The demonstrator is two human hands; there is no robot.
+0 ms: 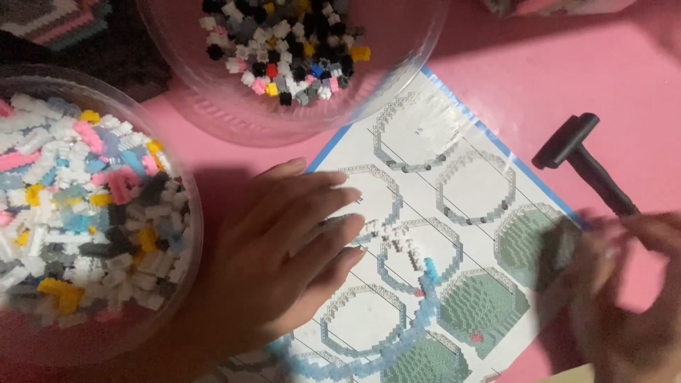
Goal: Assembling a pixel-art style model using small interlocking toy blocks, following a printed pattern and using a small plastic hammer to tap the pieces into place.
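Now left hand (284, 248) flat on instruction sheet (468, 184), fingers by white bricks (397, 237).

- The left hand (284, 245) is lying flat, fingers spread, on a printed instruction sheet (468, 184) showing ring-shaped building steps.
- Its fingertips are resting just beside a small cluster of white blocks (397, 237) and a curved chain of light blue blocks (418, 308).
- The right hand (624, 298), blurred, is hovering over the sheet's right edge; its grip cannot be told.
- A black hammer-shaped tool (585, 163) is lying on the pink surface (567, 64), near that hand.
- Two clear bowls (191, 213) of mixed small blocks are sitting left and above.
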